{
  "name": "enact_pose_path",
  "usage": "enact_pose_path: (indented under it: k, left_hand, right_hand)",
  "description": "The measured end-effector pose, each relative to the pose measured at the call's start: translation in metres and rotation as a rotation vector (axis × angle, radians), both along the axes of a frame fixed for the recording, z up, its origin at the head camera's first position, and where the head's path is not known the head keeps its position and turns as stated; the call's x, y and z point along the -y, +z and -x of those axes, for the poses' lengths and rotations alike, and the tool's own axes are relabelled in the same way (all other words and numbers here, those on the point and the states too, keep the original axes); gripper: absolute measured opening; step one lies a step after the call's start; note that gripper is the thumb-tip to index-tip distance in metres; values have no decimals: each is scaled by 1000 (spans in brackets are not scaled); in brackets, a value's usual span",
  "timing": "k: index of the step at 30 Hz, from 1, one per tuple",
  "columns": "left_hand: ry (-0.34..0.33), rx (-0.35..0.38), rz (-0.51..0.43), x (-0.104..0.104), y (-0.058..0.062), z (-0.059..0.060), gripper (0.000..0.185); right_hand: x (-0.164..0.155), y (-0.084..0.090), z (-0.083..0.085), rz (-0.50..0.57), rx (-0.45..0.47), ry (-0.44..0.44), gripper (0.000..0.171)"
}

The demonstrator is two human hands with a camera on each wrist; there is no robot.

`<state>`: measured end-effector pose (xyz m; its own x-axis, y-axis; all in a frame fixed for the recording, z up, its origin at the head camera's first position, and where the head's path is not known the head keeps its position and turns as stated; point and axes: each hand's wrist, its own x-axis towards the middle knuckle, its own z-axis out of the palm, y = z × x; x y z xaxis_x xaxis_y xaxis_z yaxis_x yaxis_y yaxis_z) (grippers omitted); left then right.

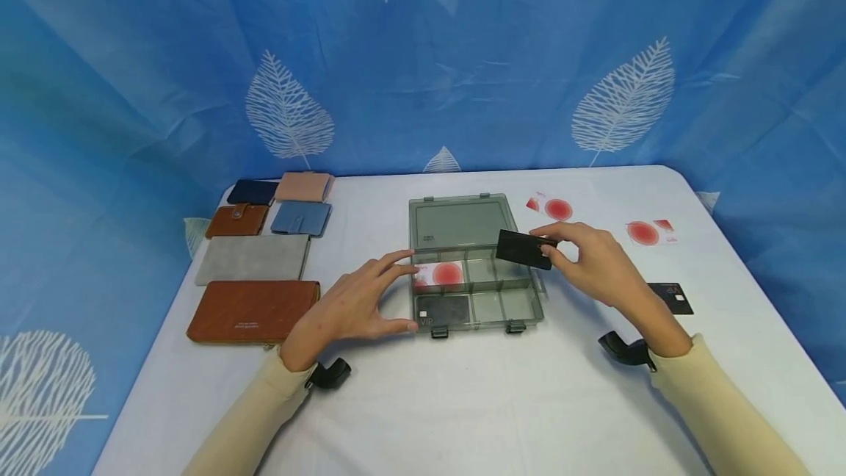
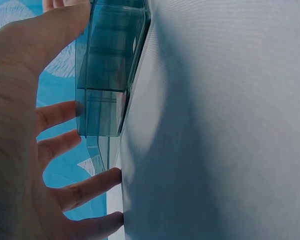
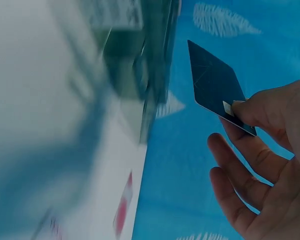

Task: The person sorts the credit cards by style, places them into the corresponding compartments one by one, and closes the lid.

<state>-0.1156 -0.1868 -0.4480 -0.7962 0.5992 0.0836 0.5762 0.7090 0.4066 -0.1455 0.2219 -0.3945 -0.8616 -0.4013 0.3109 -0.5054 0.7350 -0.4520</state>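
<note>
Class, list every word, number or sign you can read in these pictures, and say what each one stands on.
"VIP" on the black card in the box's front left compartment.
"VIP", only faintly, on the black card on the table.
Small embossed line on the large brown wallet: too small to read.
Marking on the box lid: too small to read.
Black card in the right hand: no readable text.

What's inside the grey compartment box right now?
The box holds a white card with a red circle and a black VIP card. Other compartments look empty; the black card covers part.
</note>
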Motion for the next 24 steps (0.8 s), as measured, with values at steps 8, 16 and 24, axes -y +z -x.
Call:
enact_pose_path:
  k: [8,16,24]
  left_hand:
    - [1,3,9,-1,3,0,93]
    - [-9,1,1,-1,-1,1,93]
    - [-1,-4,-6,0,-2,0,92]
  right_hand:
    - [35,-2,-3,5,30,97,33]
    - [56,-11,-9,13,61,129,32]
    - [72,-19,-20,15,99,185,32]
